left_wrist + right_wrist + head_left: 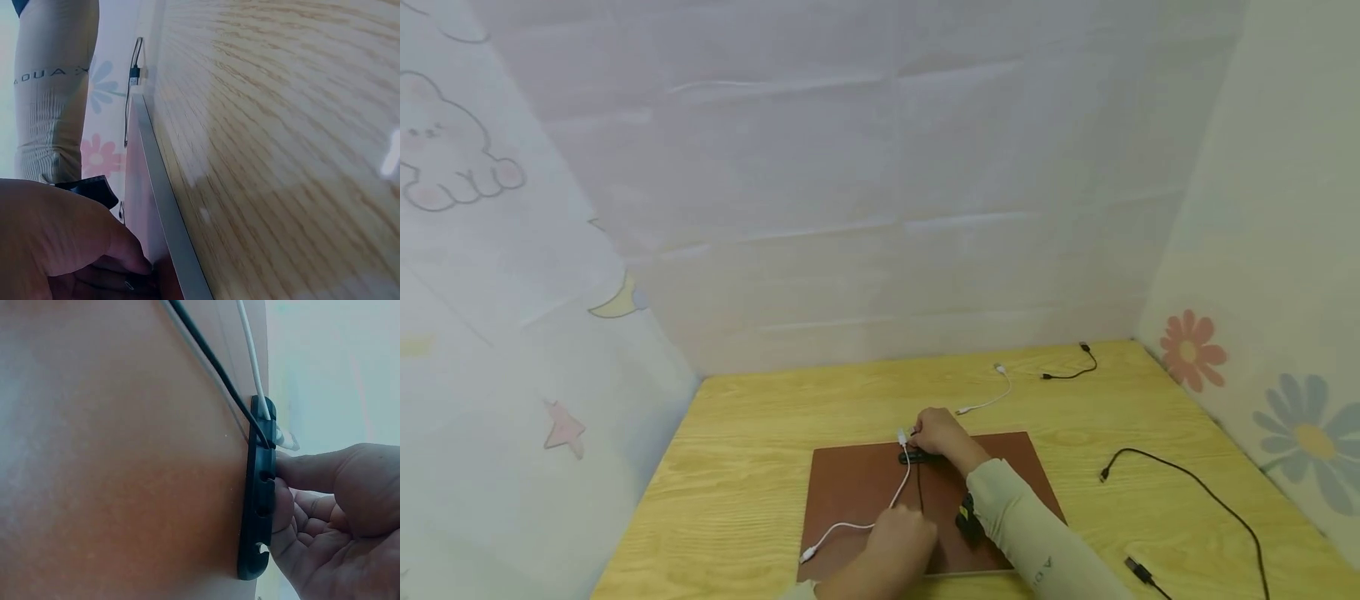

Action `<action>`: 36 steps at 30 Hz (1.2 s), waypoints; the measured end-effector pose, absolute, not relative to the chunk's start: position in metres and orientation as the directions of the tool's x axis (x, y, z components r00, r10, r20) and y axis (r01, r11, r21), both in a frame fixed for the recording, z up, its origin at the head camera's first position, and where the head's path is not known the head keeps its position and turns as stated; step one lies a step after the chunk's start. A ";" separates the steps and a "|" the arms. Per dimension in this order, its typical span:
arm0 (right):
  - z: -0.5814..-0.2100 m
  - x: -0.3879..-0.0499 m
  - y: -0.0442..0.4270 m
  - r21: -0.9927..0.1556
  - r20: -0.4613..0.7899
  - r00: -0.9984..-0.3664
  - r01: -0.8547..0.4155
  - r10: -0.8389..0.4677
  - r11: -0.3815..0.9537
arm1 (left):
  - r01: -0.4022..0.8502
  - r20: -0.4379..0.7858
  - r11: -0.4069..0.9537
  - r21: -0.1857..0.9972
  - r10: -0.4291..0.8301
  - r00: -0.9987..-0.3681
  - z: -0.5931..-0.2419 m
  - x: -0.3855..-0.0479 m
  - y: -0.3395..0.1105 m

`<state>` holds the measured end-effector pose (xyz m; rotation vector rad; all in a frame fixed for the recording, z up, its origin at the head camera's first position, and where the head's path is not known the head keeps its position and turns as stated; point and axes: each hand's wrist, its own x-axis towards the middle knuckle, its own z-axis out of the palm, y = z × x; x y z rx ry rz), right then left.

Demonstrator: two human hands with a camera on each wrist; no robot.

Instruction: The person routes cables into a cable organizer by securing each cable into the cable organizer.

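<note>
A black cable organizer point(257, 506) with a row of slots lies near the far edge of a brown board point(850, 475). A white cable point(904, 483) passes through its end slot and curves down across the board. A black cable point(209, 356) sits in the adjoining slot. At the organizer's far side, my right hand point(942, 433) pinches the black cable's end, mostly hidden by the fingers. Closer to me, my left hand point(901, 542) holds the same cable low over the board; a bit of black plug point(137, 282) shows between thumb and fingers.
A black object with a yellow mark point(968, 518) lies on the board by the right sleeve. Beyond the board are a short white cable point(988, 402) and a short black cable point(1075, 374). A longer black cable point(1206, 485) curves along the table's right side.
</note>
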<state>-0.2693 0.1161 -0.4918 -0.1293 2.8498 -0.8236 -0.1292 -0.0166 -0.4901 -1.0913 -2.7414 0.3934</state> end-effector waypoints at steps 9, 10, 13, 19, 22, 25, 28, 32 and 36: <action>-0.492 -0.268 0.115 -0.549 -0.164 -0.982 0.011 -0.094 0.836 | 0.649 0.002 0.725 -0.230 0.667 -0.745 -0.489 -0.132 -0.018; -0.493 -0.268 0.115 -0.554 -0.164 -0.982 0.009 -0.098 0.833 | 0.648 -0.007 0.729 -0.219 0.663 -0.748 -0.489 -0.133 -0.018; -0.495 -0.268 0.114 -0.556 -0.157 -0.983 0.006 -0.098 0.831 | 0.652 -0.018 0.731 -0.201 0.663 -0.748 -0.491 -0.133 -0.019; -0.494 -0.268 0.113 -0.517 -0.131 -0.988 -0.002 -0.081 0.856 | 0.629 0.014 0.758 -0.171 0.641 -0.768 -0.490 -0.136 -0.020; -0.491 -0.268 0.112 -0.513 -0.137 -0.988 0.006 -0.075 0.858 | 0.603 0.015 0.788 -0.124 0.610 -0.793 -0.489 -0.140 -0.022; -0.487 -0.267 0.111 -0.517 -0.138 -0.988 0.014 -0.067 0.856 | 0.582 0.024 0.809 -0.089 0.586 -0.810 -0.488 -0.145 -0.025; -0.483 -0.267 0.111 -0.521 -0.134 -0.989 0.017 -0.063 0.853 | 0.572 0.051 0.817 -0.065 0.576 -0.816 -0.487 -0.147 -0.028; -0.484 -0.267 0.113 -0.518 -0.149 -0.987 0.026 -0.060 0.855 | 0.573 0.057 0.818 -0.061 0.576 -0.816 -0.485 -0.145 -0.030; -0.486 -0.267 0.115 -0.519 -0.151 -0.987 0.029 -0.059 0.854 | 0.571 0.059 0.819 -0.062 0.574 -0.817 -0.487 -0.143 -0.031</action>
